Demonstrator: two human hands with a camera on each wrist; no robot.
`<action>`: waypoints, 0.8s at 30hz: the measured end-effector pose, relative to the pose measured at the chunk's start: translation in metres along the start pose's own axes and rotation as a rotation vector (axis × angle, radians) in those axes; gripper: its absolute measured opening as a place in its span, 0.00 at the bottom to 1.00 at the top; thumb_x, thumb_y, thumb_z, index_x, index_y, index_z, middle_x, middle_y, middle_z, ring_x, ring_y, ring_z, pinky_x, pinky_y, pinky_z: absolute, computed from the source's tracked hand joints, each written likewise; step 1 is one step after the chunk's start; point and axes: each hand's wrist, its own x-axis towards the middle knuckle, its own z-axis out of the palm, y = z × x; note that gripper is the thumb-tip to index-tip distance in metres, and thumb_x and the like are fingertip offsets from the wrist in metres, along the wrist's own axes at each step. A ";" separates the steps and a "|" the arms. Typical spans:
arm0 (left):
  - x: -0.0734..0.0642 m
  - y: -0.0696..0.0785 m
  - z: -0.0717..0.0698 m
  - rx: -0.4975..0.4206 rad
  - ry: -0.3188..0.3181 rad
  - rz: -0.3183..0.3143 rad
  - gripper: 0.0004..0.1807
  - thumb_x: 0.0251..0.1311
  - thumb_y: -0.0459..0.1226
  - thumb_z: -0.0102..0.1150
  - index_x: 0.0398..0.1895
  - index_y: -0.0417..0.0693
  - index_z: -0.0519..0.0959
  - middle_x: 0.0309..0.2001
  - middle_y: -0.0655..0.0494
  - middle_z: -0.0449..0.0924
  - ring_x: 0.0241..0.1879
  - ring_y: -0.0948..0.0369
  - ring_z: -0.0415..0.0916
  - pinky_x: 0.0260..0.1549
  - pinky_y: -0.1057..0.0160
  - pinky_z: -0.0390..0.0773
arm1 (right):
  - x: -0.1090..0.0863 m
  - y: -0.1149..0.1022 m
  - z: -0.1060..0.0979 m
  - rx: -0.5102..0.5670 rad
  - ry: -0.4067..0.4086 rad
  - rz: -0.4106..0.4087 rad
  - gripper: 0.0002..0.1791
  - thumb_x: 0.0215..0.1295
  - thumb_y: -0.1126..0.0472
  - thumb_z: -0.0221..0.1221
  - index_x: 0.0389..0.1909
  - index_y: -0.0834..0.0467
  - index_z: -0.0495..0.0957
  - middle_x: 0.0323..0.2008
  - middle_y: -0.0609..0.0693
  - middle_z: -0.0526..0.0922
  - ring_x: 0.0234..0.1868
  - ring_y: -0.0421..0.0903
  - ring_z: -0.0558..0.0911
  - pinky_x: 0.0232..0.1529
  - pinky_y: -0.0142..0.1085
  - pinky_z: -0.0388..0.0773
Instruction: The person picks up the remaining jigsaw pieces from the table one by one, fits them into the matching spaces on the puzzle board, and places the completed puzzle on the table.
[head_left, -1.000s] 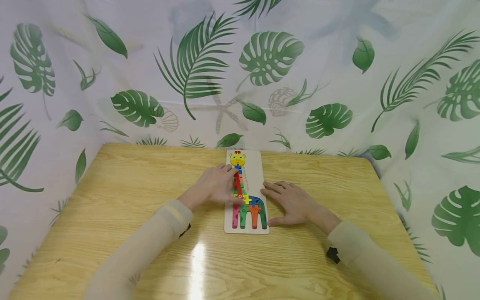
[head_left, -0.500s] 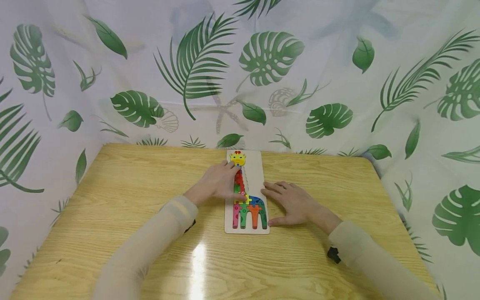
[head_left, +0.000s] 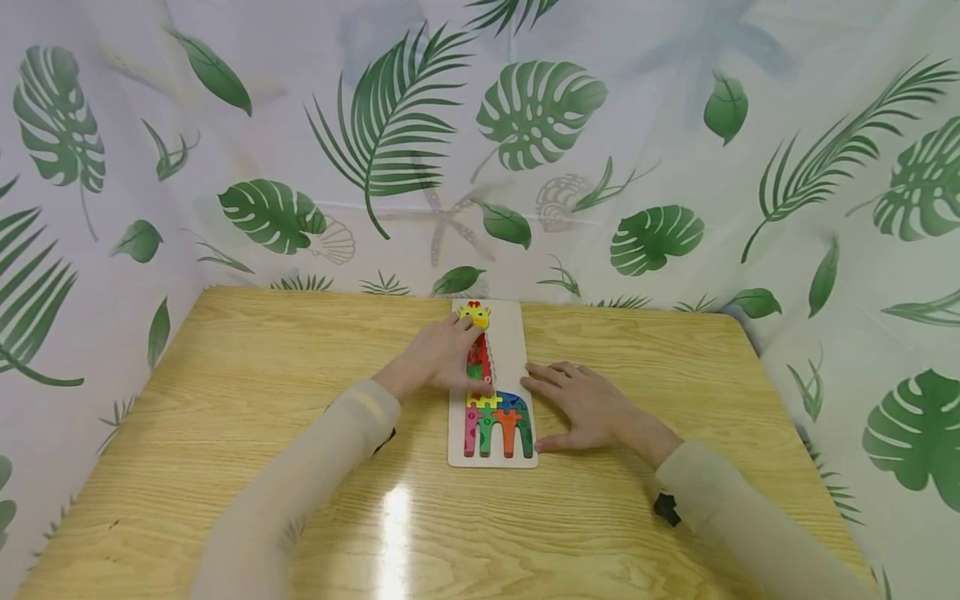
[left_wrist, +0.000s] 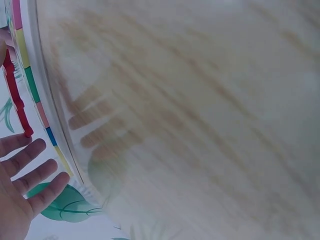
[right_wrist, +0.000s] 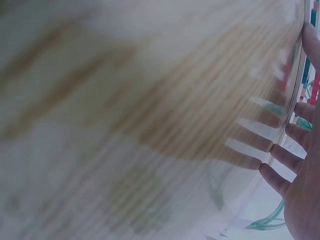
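Observation:
A giraffe jigsaw puzzle with a yellow head and multicoloured legs [head_left: 508, 433] lies in its pale wooden board [head_left: 507, 346]. My left hand [head_left: 438, 354] is over the neck and pinches a long red puzzle piece with a wavy edge [left_wrist: 16, 95], thumb at one end and a fingertip at the other. In the left wrist view this piece stands a little off the board, above the coloured neck pieces [left_wrist: 33, 85]. Part of the neck is hidden under the hand. My right hand [head_left: 581, 406] lies spread on the table, its fingertips and thumb at the board's right edge.
The board is near the back edge of the wooden table [head_left: 300, 350]. Behind the table hangs a white curtain with green leaves [head_left: 540, 242]. Wood-grain tabletop extends on both sides of the board and in front.
My left hand has moved slightly right and up with the red piece, which is more upright over the neck's right edge. The right hand has stayed in place.

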 end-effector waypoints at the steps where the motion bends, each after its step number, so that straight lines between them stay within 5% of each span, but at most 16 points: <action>1: 0.001 0.000 0.000 0.002 -0.001 0.002 0.62 0.50 0.81 0.57 0.77 0.47 0.68 0.74 0.46 0.72 0.71 0.47 0.71 0.64 0.49 0.81 | 0.000 0.000 -0.001 0.001 0.002 -0.001 0.58 0.58 0.13 0.51 0.83 0.43 0.59 0.84 0.48 0.59 0.78 0.58 0.68 0.76 0.61 0.68; 24: 0.014 -0.002 0.003 0.036 -0.007 0.002 0.61 0.50 0.81 0.56 0.75 0.47 0.70 0.71 0.47 0.73 0.69 0.49 0.72 0.62 0.51 0.82 | 0.000 -0.002 -0.004 0.011 -0.008 0.008 0.58 0.58 0.13 0.51 0.83 0.43 0.59 0.84 0.47 0.60 0.78 0.58 0.68 0.76 0.61 0.68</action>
